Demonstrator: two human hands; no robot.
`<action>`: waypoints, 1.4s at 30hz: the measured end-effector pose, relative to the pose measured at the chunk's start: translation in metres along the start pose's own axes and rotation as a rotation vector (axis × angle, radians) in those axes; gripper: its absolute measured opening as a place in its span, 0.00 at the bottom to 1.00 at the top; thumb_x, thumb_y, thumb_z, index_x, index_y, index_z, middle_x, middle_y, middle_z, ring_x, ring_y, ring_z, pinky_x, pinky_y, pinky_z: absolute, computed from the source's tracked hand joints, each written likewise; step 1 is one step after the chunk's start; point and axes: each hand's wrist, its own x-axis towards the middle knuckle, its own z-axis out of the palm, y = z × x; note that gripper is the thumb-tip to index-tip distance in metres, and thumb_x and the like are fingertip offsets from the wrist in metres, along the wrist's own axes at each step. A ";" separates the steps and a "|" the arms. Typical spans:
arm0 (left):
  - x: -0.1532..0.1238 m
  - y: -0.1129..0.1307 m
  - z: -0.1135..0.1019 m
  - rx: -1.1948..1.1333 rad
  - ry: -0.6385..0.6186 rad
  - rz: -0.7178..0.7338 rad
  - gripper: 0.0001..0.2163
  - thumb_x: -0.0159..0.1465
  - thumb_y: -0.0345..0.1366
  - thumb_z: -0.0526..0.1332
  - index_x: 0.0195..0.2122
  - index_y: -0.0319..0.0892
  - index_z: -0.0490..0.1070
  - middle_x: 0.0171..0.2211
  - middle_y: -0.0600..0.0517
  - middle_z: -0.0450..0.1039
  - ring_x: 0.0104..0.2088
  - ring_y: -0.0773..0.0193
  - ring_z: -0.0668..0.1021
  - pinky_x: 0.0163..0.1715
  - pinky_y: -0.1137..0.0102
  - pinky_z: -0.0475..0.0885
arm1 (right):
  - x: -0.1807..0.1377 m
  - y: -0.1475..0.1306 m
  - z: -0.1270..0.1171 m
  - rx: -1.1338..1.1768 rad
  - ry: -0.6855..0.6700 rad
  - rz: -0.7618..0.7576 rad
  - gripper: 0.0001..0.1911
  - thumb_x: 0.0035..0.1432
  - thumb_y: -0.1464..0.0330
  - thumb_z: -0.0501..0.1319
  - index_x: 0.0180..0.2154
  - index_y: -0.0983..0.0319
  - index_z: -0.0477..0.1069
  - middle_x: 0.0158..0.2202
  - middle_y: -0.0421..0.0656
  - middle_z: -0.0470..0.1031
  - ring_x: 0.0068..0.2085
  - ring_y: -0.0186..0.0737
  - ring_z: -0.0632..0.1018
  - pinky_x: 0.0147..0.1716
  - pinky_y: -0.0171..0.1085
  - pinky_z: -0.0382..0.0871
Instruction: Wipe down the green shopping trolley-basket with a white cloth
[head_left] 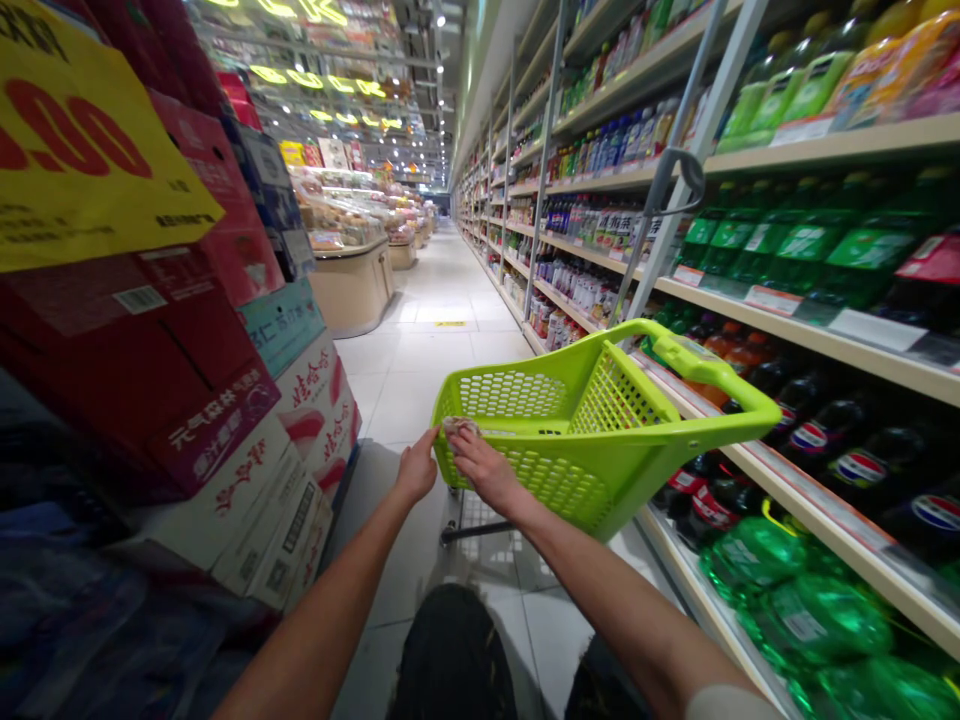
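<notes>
A lime-green plastic shopping cart (pixel 637 480) with perforated sides stands before me, its handle toward the shelves on the right. My right hand (pixel 486 468) holds a crumpled, pale brownish cloth (pixel 460 426) against the rim at the cart's near left end. The fingers bend over the cloth and partly cover it. At the same end, my left hand (pixel 417 468) grips the cart's outer edge, thumb and fingers closed at the corner. The cart basket shows nothing inside in the part I can see.
Shelves of bottled drinks (pixel 817 240) run along the right, close to the cart. Stacked cartons (pixel 247 510) rise on the left under a yellow price sign (pixel 90 150). A white tiled aisle (pixel 427 350) leads away past rounded display counters (pixel 349 290).
</notes>
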 end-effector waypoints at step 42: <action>-0.029 0.093 0.048 0.316 0.082 0.145 0.32 0.50 0.26 0.49 0.59 0.33 0.48 0.62 0.43 0.44 0.61 0.55 0.49 0.56 0.47 0.49 | -0.044 0.059 -0.133 -0.235 -0.158 0.593 0.16 0.47 0.74 0.57 0.42 0.64 0.67 0.43 0.49 0.70 0.44 0.44 0.69 0.48 0.41 0.59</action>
